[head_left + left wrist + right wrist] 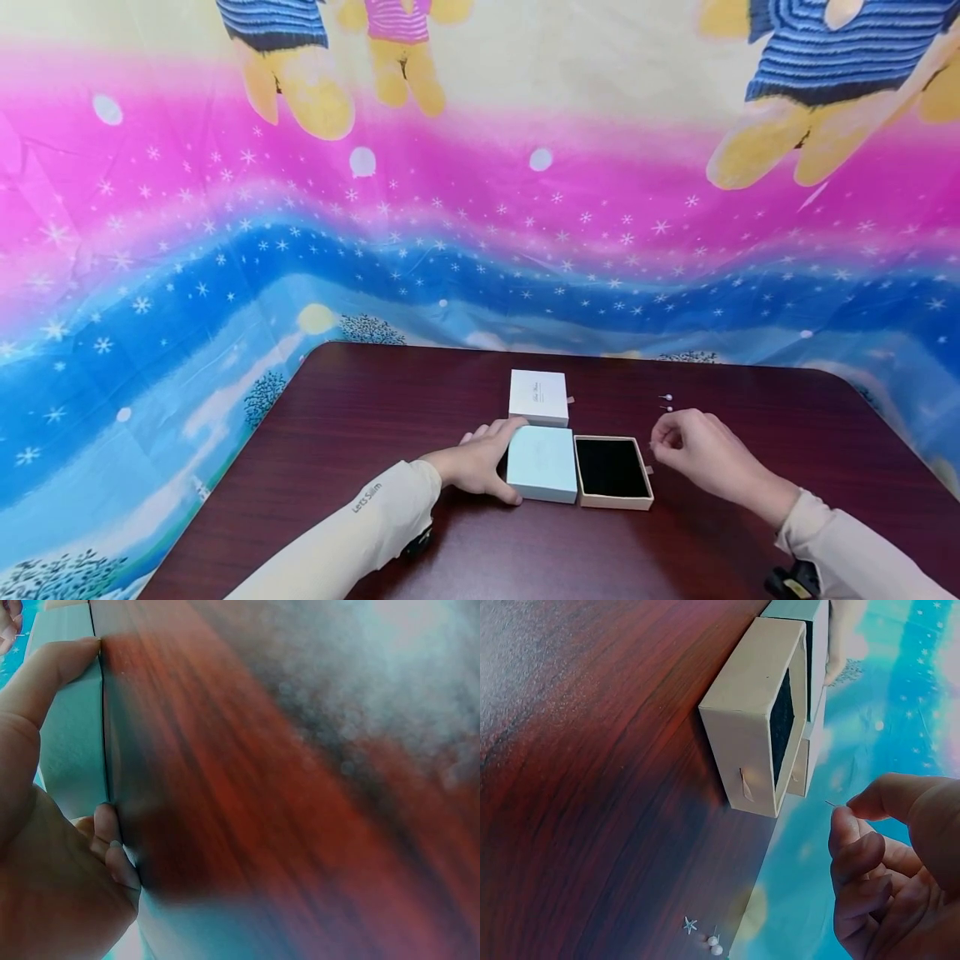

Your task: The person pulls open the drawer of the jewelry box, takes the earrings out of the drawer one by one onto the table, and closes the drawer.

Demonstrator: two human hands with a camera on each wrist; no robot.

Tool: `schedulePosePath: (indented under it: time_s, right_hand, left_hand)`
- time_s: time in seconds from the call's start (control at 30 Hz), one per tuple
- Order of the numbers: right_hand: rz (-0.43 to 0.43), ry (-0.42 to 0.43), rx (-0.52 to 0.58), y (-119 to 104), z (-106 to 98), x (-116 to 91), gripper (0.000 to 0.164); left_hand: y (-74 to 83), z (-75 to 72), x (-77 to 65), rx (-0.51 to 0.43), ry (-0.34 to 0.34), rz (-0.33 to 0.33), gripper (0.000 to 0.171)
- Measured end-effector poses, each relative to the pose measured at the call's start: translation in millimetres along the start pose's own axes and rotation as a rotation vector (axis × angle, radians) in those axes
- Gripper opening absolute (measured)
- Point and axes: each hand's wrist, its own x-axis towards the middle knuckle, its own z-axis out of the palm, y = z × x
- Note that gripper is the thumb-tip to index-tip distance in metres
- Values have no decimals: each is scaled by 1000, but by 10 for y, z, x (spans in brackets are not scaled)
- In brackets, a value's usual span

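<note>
My left hand (480,460) grips the left end of a light blue box (543,463), thumb along its near side and fingers at the far corner. In the left wrist view the thumb lies on the box's side wall (71,742). To its right, a pale open box tray (615,502) lined in black stands close by. My right hand (701,454) is raised right of the tray, thumb and forefinger pinching a tiny thing with a thin metal pin (830,803); the fingertips hide the rest.
Behind the blue box sits a white box (538,396) with small lettering and a ribbon tab. Beyond my right hand lie two pearl stud earrings (715,945) and a small star-shaped piece (689,925). A printed cloth (480,208) hangs behind the dark table (360,400).
</note>
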Motion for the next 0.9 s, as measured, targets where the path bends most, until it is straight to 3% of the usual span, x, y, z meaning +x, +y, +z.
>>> schedulePosePath:
  time_s: [0.9]
  right_hand:
    - [39, -4, 27, 150, -36, -56, 8]
  left_hand:
    - [5, -6, 1, -8, -13, -6, 108]
